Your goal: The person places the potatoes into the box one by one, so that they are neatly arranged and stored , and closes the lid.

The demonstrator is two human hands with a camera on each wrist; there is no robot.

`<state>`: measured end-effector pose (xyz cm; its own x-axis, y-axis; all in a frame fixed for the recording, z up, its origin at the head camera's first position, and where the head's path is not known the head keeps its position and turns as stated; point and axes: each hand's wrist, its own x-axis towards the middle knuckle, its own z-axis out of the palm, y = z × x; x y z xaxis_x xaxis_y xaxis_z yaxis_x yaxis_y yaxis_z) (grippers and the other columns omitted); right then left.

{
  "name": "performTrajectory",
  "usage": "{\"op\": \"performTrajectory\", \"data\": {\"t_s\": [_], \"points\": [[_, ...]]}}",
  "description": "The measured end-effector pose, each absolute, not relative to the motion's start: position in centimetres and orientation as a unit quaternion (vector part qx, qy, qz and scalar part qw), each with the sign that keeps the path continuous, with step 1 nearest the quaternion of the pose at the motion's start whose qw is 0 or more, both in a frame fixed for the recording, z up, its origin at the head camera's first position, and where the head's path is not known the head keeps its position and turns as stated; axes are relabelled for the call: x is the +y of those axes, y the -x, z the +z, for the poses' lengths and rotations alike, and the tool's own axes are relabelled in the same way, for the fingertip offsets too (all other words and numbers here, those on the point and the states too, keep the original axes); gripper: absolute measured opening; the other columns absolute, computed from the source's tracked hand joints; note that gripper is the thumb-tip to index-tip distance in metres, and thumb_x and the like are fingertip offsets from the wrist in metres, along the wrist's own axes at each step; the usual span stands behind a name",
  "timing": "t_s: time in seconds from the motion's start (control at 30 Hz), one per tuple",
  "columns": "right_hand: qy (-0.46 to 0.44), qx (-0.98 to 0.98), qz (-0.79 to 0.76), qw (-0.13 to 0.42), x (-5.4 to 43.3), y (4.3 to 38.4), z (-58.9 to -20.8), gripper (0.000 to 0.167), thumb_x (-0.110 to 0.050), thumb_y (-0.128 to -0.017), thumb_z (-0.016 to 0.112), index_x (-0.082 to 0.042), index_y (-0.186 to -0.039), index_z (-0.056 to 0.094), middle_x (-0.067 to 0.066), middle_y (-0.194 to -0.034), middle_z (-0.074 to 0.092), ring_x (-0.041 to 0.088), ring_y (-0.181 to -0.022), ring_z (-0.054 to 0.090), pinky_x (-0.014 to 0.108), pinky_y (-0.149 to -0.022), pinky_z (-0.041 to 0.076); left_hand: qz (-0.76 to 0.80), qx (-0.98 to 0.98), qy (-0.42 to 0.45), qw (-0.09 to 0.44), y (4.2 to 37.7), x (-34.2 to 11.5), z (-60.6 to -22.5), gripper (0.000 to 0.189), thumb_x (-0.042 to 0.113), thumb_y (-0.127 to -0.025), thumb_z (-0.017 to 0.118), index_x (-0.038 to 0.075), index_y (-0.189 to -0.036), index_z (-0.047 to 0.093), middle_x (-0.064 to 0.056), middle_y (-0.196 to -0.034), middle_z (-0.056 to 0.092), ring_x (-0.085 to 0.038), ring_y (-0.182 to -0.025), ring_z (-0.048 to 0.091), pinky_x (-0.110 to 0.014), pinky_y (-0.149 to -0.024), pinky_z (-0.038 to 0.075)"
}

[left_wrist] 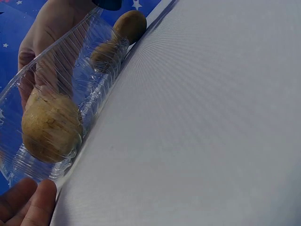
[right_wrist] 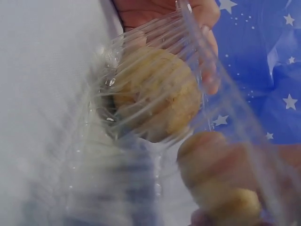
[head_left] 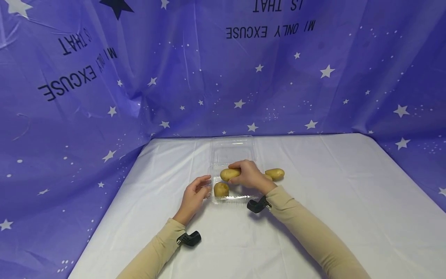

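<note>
Below frame centre, the right hand (head_left: 249,175) pinches a potato (head_left: 228,174) over a clear container (head_left: 240,198); the left hand's (head_left: 193,197) relaxed fingers touch its side.

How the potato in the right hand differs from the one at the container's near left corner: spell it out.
The held potato is gripped by the right hand; the corner potato sits in the clear container, ungripped. In the head view, the held potato looks oblong, the corner potato rounder and stubbier. The held potato is farther back than the corner potato. Both have yellow-brown skins.
</note>
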<state>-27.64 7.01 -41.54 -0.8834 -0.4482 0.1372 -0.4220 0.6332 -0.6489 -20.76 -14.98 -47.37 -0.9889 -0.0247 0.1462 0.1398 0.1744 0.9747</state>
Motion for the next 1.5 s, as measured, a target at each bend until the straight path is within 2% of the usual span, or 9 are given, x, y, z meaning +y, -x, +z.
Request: {"op": "performTrajectory", "data": {"t_s": [0.1, 0.27, 0.37, 0.63, 0.9, 1.13, 1.33, 1.5], "points": [[0.234, 0.908, -0.346, 0.024, 6.8, 27.6, -41.6, 0.056, -0.014, -0.072, 0.089, -0.002, -0.124, 0.072, 0.015, -0.123, 0.074, 0.034, -0.12, 0.066, 0.045, -0.108, 0.051, -0.639, -0.765, 0.039, 0.066, 20.8, -15.0, -47.4, 0.041, -0.005, -0.091, 0.056, -0.001, -0.132, 0.063, -0.027, -0.128, 0.064, -0.031, -0.107, 0.068, -0.016, -0.07, 0.055], [0.228, 0.912, -0.338, 0.032, 6.5, 27.6, -42.0, 0.055, -0.012, -0.07, 0.089, -0.002, -0.122, 0.073, 0.014, -0.121, 0.075, 0.033, -0.119, 0.067, 0.044, -0.108, 0.051, -0.641, -0.764, 0.043, 0.063, 20.9, -15.0, -47.4, 0.041, -0.005, -0.092, 0.057, -0.003, -0.132, 0.062, -0.028, -0.128, 0.064, -0.008, -0.093, 0.065, -0.016, -0.07, 0.055], [0.231, 0.913, -0.334, 0.039, 6.3, 27.6, -42.3, 0.055, -0.011, -0.069, 0.089, -0.001, -0.121, 0.073, 0.014, -0.119, 0.075, 0.032, -0.115, 0.068, 0.044, -0.105, 0.052, -0.638, -0.766, 0.046, 0.063, 20.9, -15.0, -47.3, 0.041, -0.004, -0.092, 0.057, -0.003, -0.133, 0.062, -0.028, -0.128, 0.064, -0.002, -0.089, 0.063, -0.017, -0.07, 0.055], [0.24, 0.913, -0.328, 0.046, 6.1, 27.7, -42.7, 0.054, -0.012, -0.069, 0.089, -0.001, -0.12, 0.074, 0.013, -0.117, 0.076, 0.028, -0.108, 0.07, 0.04, -0.099, 0.055, -0.636, -0.768, 0.051, 0.062, 20.9, -14.8, -47.0, 0.04, -0.003, -0.093, 0.057, -0.002, -0.133, 0.062, -0.027, -0.129, 0.064, -0.003, -0.09, 0.063, -0.017, -0.071, 0.055], [0.246, 0.914, -0.319, 0.043, 6.2, 27.6, -42.6, 0.053, -0.01, -0.069, 0.089, 0.0, -0.119, 0.074, 0.014, -0.116, 0.077, 0.029, -0.107, 0.07, 0.04, -0.098, 0.056, -0.636, -0.767, 0.058, 0.071, 21.0, -14.9, -47.2, 0.041, -0.003, -0.092, 0.057, -0.003, -0.133, 0.062, -0.028, -0.128, 0.064, -0.001, -0.089, 0.063, -0.017, -0.07, 0.056], [0.26, 0.909, -0.323, 0.032, 6.6, 27.5, -42.2, 0.052, -0.011, -0.07, 0.089, 0.001, -0.118, 0.073, 0.016, -0.109, 0.078, 0.026, -0.096, 0.072, 0.035, -0.089, 0.059, -0.636, -0.767, 0.049, 0.064, 20.9, -14.8, -47.2, 0.04, -0.002, -0.093, 0.057, -0.002, -0.133, 0.062, -0.027, -0.129, 0.064, -0.002, -0.091, 0.063, -0.017, -0.07, 0.055], [0.258, 0.898, -0.355, 0.025, 8.1, 27.5, -40.7, 0.05, -0.014, -0.078, 0.084, 0.002, -0.124, 0.071, 0.017, -0.119, 0.075, 0.031, -0.105, 0.072, 0.039, -0.094, 0.06, -0.635, -0.768, 0.045, 0.066, 20.8, -14.8, -47.2, 0.04, -0.002, -0.093, 0.058, -0.002, -0.133, 0.062, -0.027, -0.129, 0.064, -0.004, -0.093, 0.063, -0.017, -0.071, 0.055], [0.254, 0.885, -0.391, 0.007, 10.1, 27.4, -39.7, 0.046, -0.014, -0.084, 0.079, 0.003, -0.125, 0.07, 0.019, -0.121, 0.074, 0.033, -0.108, 0.071, 0.039, -0.096, 0.059, -0.639, -0.766, 0.037, 0.06, 20.7, -15.0, -47.3, 0.04, -0.003, -0.093, 0.057, -0.001, -0.133, 0.062, -0.026, -0.13, 0.064, -0.004, -0.093, 0.063, -0.017, -0.071, 0.055]]}}
